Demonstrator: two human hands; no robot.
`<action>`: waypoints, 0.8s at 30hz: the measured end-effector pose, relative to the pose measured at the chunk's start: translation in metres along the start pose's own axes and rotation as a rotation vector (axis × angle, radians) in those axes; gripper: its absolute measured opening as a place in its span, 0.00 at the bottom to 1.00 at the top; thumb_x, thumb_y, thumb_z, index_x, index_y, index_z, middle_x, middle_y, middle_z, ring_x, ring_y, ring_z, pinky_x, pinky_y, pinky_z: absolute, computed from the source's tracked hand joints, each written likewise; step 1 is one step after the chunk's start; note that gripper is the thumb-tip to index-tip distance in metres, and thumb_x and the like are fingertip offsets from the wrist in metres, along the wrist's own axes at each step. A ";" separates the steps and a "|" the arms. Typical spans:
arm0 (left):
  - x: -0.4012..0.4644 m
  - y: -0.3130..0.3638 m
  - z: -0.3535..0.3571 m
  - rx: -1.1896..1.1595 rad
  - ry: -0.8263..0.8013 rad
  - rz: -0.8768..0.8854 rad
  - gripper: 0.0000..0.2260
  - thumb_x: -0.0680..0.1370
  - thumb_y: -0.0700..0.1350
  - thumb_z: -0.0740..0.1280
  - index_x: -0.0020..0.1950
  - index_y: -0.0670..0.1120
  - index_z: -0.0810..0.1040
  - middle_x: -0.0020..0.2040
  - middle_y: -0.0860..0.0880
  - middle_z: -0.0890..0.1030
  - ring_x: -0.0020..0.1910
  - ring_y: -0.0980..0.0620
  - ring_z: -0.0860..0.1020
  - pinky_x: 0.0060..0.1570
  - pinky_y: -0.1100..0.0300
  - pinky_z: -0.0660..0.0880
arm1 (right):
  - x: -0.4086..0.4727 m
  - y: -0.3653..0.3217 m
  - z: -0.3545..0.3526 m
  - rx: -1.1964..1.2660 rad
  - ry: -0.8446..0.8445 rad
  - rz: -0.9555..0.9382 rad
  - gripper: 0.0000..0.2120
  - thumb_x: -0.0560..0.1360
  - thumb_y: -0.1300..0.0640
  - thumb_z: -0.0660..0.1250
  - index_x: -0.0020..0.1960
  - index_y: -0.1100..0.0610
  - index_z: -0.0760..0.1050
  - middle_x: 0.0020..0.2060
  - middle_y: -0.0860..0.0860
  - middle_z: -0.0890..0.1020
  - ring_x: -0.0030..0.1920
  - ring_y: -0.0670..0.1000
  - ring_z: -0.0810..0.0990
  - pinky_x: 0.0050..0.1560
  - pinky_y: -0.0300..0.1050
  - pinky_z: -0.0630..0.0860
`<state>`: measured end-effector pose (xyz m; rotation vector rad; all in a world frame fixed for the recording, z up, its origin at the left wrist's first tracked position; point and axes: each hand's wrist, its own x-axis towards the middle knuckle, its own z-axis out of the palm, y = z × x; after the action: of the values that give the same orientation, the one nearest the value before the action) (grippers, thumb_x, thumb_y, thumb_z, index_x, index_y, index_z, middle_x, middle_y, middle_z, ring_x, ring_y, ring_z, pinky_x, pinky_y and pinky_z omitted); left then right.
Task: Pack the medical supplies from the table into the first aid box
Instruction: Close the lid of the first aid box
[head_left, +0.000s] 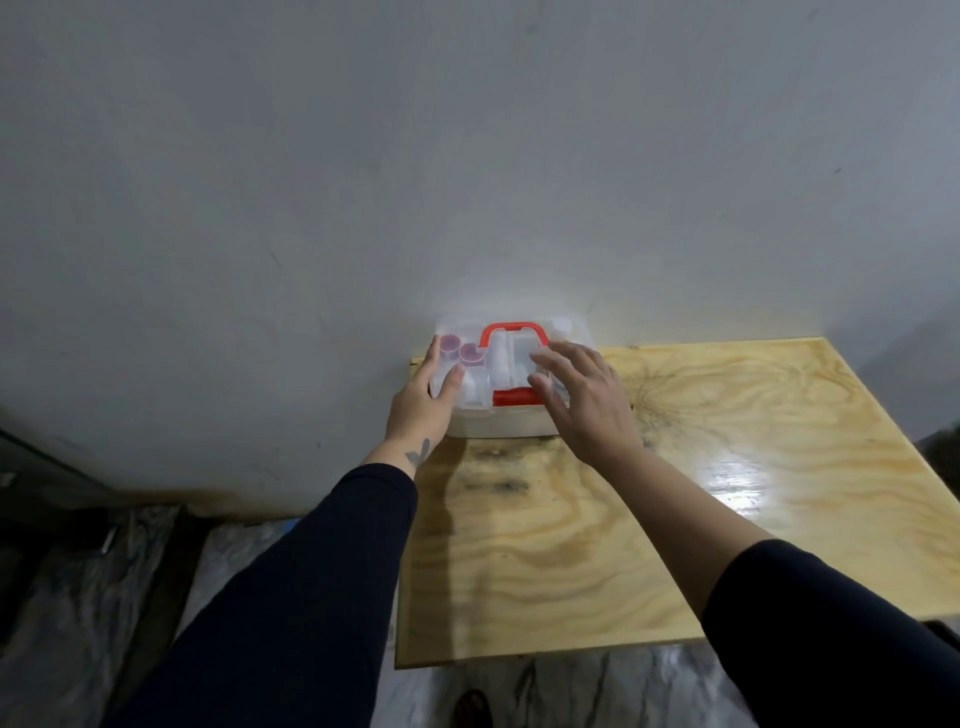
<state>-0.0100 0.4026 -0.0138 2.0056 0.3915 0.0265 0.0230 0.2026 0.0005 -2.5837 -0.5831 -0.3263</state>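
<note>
A clear plastic first aid box (501, 423) with a red handle (514, 329) and a red front latch (514, 397) stands at the far left corner of the wooden table (649, 519), against the wall. Its clear lid is down. Through the lid I see two small cups with purple tops (460, 348) and white supplies. My left hand (423, 400) lies flat against the box's left side, fingers on the lid. My right hand (584, 395) hovers over the lid's right part with fingers spread, holding nothing.
A grey wall (467, 156) rises directly behind the box. The plywood tabletop shines under a light glare at the right. Left of the table, crumpled plastic sheeting (78, 587) covers the floor. The tip of a shoe (472, 709) shows below the table's front edge.
</note>
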 end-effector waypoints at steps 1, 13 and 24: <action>0.000 0.000 -0.001 0.014 -0.012 0.005 0.27 0.80 0.60 0.55 0.76 0.60 0.51 0.76 0.51 0.62 0.73 0.45 0.63 0.60 0.60 0.63 | 0.002 0.003 0.000 -0.046 -0.065 -0.016 0.27 0.76 0.37 0.53 0.68 0.49 0.70 0.70 0.51 0.71 0.72 0.53 0.65 0.72 0.54 0.63; 0.000 -0.002 0.000 -0.007 -0.007 0.010 0.27 0.80 0.58 0.56 0.77 0.59 0.51 0.76 0.51 0.62 0.73 0.46 0.63 0.62 0.61 0.62 | 0.002 0.001 0.002 -0.005 -0.206 0.028 0.20 0.81 0.43 0.49 0.72 0.42 0.64 0.77 0.50 0.56 0.78 0.49 0.47 0.77 0.54 0.42; 0.003 -0.006 0.001 -0.019 -0.017 0.007 0.27 0.80 0.59 0.56 0.77 0.60 0.50 0.76 0.51 0.61 0.74 0.46 0.62 0.62 0.60 0.62 | 0.004 0.020 0.009 -0.077 -0.249 0.099 0.46 0.70 0.38 0.68 0.78 0.48 0.47 0.78 0.53 0.46 0.77 0.62 0.42 0.76 0.61 0.47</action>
<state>-0.0090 0.4050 -0.0199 1.9873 0.3714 0.0175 0.0370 0.1926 -0.0135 -2.7374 -0.5335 0.0074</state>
